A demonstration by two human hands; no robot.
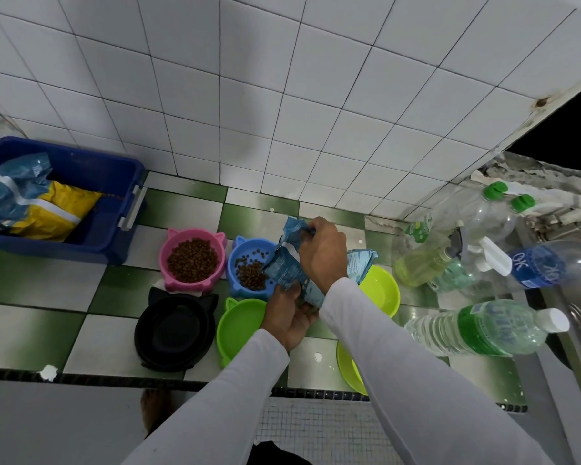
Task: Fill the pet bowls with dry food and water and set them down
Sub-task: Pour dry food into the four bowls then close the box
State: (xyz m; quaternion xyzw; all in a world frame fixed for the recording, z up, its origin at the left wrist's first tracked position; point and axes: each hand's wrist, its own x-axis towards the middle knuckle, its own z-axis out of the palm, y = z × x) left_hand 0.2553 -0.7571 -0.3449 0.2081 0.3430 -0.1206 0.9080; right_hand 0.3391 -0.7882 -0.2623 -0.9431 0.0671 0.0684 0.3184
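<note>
On a green-and-white checkered tiled counter [41,286] beneath a white tiled wall [249,95], the left hand [287,318] and right hand [322,256] both grip a crumpled blue foil food pouch [287,266], tilted over a blue plastic cat-eared bowl [239,263] with kibble inside.

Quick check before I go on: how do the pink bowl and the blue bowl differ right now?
The pink bowl stands left of the blue bowl. The pink bowl's kibble covers its floor evenly; the blue bowl's lies in a smaller heap toward its near right, with some bare floor showing. Nothing is over the pink bowl, while the blue food bag, held by the left hand and right hand, tips into the blue bowl. Both have cat-ear rims and sit on the checkered counter.
</note>
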